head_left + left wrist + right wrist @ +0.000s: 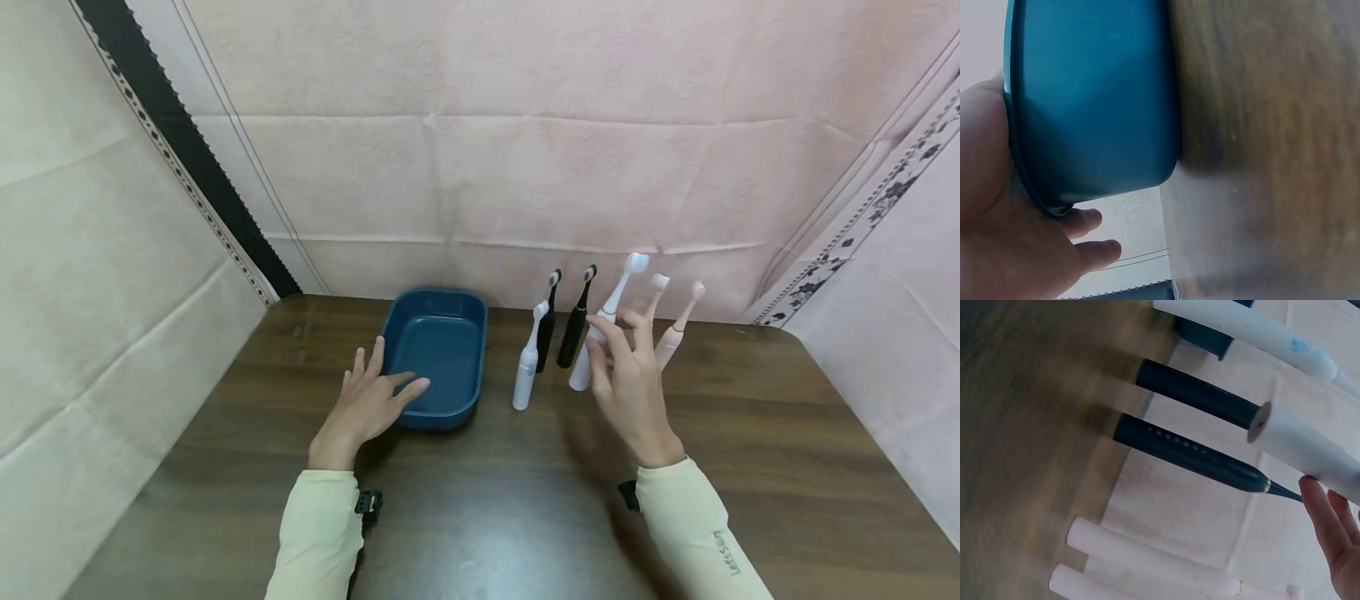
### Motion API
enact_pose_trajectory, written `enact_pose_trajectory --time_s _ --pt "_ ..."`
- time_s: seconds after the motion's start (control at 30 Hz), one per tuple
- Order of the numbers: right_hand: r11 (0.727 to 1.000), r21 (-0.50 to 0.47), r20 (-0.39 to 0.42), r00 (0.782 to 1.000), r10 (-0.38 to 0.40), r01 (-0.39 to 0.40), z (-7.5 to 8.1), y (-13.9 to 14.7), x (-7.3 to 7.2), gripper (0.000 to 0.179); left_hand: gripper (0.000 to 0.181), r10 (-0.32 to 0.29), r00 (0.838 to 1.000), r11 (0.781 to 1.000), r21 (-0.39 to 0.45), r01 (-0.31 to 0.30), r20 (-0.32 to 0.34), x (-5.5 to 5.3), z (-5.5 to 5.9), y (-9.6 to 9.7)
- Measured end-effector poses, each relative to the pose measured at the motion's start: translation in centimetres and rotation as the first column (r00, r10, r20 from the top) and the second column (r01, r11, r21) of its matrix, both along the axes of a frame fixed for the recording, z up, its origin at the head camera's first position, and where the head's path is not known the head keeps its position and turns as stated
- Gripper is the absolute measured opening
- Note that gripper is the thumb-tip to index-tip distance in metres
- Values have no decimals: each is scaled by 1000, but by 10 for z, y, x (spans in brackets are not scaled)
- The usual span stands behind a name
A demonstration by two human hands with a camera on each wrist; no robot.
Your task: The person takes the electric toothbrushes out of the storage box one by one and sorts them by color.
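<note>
My right hand (632, 387) holds a white electric toothbrush (594, 350), pinched at its upper handle. In the right wrist view the base of this toothbrush (1297, 444) hangs in the air in front of the black ones. Beside it stand a smaller white electric toothbrush (527, 367), two black electric toothbrushes (573, 333) and two pink electric toothbrushes (670, 340), one partly hidden behind my fingers. At the left rim of a blue plastic basin (437, 421), my left hand (363, 408) rests with spread fingers, thumb over the inside.
All this is on a brown wooden table (480, 508), with the basin and toothbrushes near its far edge. A pale cloth wall (480, 183) rises right behind them, and more cloth closes off the left and right sides.
</note>
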State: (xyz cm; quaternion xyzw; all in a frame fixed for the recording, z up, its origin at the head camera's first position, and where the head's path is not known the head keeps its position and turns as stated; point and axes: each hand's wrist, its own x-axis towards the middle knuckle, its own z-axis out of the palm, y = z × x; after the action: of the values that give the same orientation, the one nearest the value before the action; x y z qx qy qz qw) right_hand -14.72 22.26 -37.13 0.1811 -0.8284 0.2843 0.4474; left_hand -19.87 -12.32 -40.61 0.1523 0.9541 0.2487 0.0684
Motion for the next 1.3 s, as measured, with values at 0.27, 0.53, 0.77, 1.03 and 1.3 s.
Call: enact_pose_trajectory --time_s 0.27,0.53,0.77,1.03,1.3 --pt "997 81 89 996 -20 13 -15 -3 -10 36 75 0 1000 1000 -13 0 -8 0 0 3" --pt "988 152 189 982 -13 -17 -28 -4 -15 36 70 -1 1000 1000 -3 1 -4 1 0 7" --pt "986 166 238 971 -16 -25 -31 -7 -14 37 71 0 1000 1000 -11 0 -7 0 0 8" --pt "982 183 297 955 -13 -44 -36 -11 -15 33 71 6 1000 1000 -16 -6 -4 0 0 6" --pt "978 203 313 950 -21 -46 -37 -14 -16 32 70 18 1000 1000 -13 -18 -4 0 0 2"
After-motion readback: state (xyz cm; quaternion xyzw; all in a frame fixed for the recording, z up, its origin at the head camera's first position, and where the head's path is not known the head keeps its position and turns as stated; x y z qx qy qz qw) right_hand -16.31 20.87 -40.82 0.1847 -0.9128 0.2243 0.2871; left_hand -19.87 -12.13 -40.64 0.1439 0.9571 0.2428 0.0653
